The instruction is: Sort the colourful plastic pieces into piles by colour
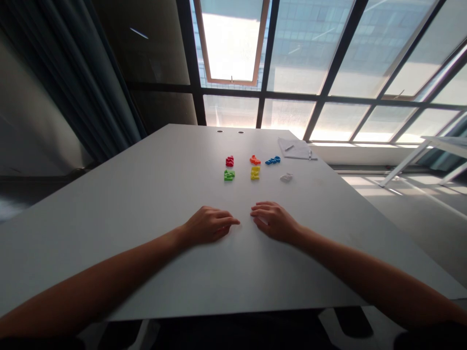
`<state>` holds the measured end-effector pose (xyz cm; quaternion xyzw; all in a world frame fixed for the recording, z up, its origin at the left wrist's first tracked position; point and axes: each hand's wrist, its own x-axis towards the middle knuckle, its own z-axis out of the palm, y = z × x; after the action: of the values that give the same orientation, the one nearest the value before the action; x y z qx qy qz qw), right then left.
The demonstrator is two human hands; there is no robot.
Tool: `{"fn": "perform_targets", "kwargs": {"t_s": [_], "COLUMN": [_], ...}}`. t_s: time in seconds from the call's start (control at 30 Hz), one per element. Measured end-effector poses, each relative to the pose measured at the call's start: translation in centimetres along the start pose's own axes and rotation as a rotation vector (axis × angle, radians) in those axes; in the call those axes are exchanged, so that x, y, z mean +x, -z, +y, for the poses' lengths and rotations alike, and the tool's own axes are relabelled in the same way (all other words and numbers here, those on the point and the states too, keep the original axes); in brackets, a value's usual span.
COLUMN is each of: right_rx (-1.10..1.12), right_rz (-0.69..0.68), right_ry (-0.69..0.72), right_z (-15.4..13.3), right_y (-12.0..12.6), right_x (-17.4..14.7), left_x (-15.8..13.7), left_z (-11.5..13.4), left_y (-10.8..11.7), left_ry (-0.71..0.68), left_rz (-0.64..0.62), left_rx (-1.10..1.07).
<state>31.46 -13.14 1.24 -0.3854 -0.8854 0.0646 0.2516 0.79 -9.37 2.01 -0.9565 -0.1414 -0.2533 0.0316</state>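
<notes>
My left hand (211, 224) rests on the white table (146, 204), its index finger stretched out to the right. Facing it across a small gap, my right hand (274, 221) lies with fingers loosely curved and apart. Neither hand holds anything. Beyond them sit small plastic-looking pieces in groups: a red one (229, 161) behind a green one (229, 175) on the left, and an orange one (255, 160) behind a yellow one (255, 173) in the middle. To the right are a blue elongated group (273, 160) and a whitish piece (286, 177). Their exact kind is too small to tell.
White paper (297, 148) with pen-like items on it lies at the table's far right. Two round holes (241, 132) are set near the far edge. Large windows (233, 43), a dark curtain (69, 63) and another white table (445, 145) surround the place.
</notes>
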Motion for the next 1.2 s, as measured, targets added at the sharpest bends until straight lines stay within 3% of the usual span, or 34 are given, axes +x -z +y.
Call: {"fn": "perform_targets", "kwargs": {"t_s": [0.3, 0.47, 0.77, 0.97, 1.07, 1.2], "right_rx": [0.038, 0.012, -0.222, -0.367, -0.411, -0.410], "right_rz": [0.026, 0.091, 0.266, 0.248, 0.215, 0.125], "right_ry": [-0.009, -0.016, -0.180, -0.359, -0.455, -0.600], "right_z": [0.0, 1.5, 8.7, 14.6, 17.5, 19.8], "right_y": [-0.1, 0.6, 3.6, 4.8, 5.1, 4.4], "right_x": [0.0, 0.0, 0.0, 0.0, 0.6, 2.2], "left_x": [-0.2, -0.3, -0.2, 0.3, 0.8, 2.3], "left_z": [-0.2, -0.4, -2.1, -4.9, -6.9, -9.3], "left_y": [0.0, 0.0, 1.1, 1.5, 1.0, -0.7], "left_ry": [0.001, -0.010, -0.082, -0.070, -0.012, 0.192], "left_rz": [-0.046, -0.058, -0.063, -0.102, -0.101, -0.071], "left_rx": [0.014, 0.021, 0.174, 0.216, 0.224, 0.234]}}
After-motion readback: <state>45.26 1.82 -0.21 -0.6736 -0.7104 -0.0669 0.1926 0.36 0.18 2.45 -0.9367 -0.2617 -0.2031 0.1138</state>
